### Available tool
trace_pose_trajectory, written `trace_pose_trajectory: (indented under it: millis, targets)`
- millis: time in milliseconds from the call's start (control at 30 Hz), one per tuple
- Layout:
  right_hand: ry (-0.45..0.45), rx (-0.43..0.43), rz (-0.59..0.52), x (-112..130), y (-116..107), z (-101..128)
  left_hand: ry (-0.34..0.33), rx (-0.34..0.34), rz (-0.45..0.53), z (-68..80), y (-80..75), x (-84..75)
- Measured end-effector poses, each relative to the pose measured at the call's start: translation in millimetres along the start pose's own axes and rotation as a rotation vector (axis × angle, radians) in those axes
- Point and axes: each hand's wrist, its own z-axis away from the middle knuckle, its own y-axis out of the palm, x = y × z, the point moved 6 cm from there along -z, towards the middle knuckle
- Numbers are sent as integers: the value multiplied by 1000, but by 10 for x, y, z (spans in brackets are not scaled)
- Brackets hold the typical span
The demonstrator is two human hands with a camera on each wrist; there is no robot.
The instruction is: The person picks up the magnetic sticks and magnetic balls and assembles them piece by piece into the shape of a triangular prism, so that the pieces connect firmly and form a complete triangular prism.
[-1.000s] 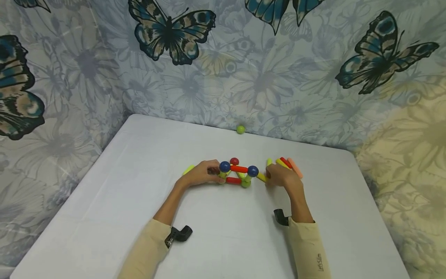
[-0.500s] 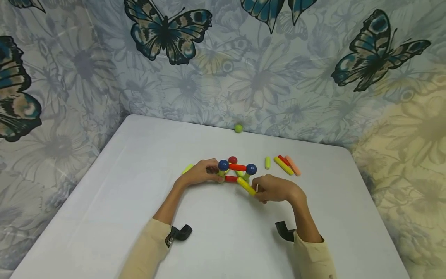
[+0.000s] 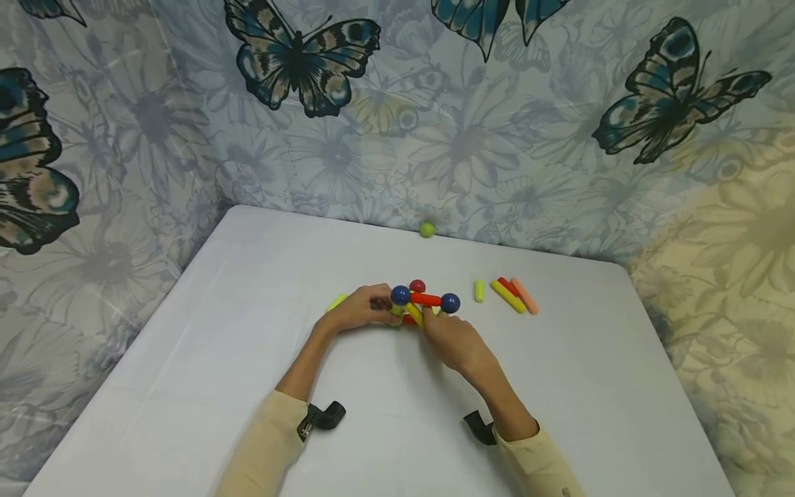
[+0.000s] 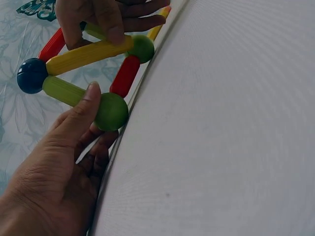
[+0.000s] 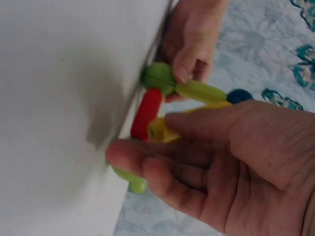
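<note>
In the middle of the white bench [image 3: 217, 331] stands a small frame of plastic rods and balls [image 3: 424, 304], with blue balls on top and green ones at the base. The left hand [image 3: 363, 310] steadies its left end, thumb pressed on a green ball [image 4: 111, 111], its grip loose around that corner. The right hand [image 3: 456, 339] pinches a yellow plastic rod [image 4: 86, 54] firmly, holding it against the frame. Three loose rods [image 3: 512, 295] lie well apart to the right.
</note>
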Motion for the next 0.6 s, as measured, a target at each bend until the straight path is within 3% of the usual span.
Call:
trace_pose_trajectory:
  millis: [200, 367, 500, 600]
  targets:
    - [41, -105, 139, 42, 29, -35, 7, 6, 16, 16, -7, -43]
    - [57, -181, 161, 51, 36, -53, 4, 1, 4, 26, -22, -55]
    - [76, -146, 73, 24, 0, -42, 12, 2, 0, 24, -18, -45]
    - [86, -1, -138, -57, -62, 19, 2, 3, 1, 17, -4, -26]
